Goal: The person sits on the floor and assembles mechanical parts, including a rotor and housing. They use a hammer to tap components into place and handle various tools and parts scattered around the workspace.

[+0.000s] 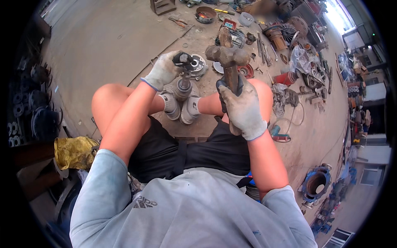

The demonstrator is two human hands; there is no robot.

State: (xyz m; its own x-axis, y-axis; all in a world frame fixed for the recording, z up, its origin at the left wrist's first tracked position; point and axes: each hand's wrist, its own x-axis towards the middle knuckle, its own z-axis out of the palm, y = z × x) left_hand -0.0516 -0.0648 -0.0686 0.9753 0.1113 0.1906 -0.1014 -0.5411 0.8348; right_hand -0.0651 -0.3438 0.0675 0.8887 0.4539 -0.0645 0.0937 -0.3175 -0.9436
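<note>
My right hand (pixel 244 105), in a grey-white glove with dark fingers, is closed around the wooden handle of a hammer (pixel 228 56). The hammer is raised, its worn metal head above my fist. My left hand (pixel 165 70), gloved alike, grips a short metal rod (pixel 183 59) like a punch, held upright. Below that fist, a round metal shaft part (pixel 183 86) stands between my shoes, the rod's lower end at or just over its top; contact cannot be made out. Just beyond lies a round silver flanged housing (pixel 197 66).
Beyond my feet lie a round pan (pixel 205 15), pliers (pixel 178 21), a white tub (pixel 245 19) and a red ring part (pixel 245 71). Right of me are a red can (pixel 285 78), a corded power tool (pixel 279 134) and a blue valve body (pixel 316 184). A yellow sack (pixel 74 153) sits left.
</note>
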